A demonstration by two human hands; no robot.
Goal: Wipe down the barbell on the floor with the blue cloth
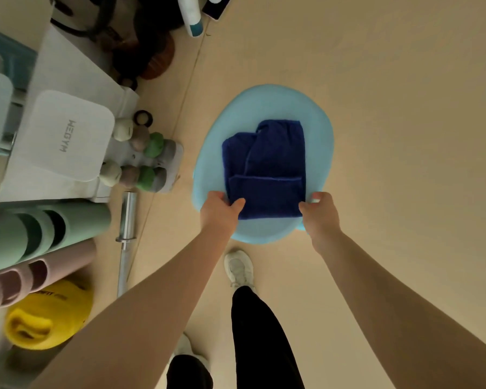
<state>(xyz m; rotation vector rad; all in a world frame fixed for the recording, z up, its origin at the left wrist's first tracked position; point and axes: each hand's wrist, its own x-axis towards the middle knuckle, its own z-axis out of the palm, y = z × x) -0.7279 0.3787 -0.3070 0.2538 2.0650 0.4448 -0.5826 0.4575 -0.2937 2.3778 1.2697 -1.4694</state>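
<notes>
Fingers [237, 204] of both hands pinch the folded dark-blue cloth's [267, 167] near corners.

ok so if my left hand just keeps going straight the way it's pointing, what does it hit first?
Your left hand points forward along the light blue tray, its thumb already on the folded blue cloth. Going straight on, it would likely slide along the cloth's left edge; depth is hard to judge.

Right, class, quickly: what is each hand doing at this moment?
Left hand: fingers pinching the near left corner of the blue cloth.
Right hand: gripping the light blue tray rim, thumb at the cloth's right corner.
</notes>
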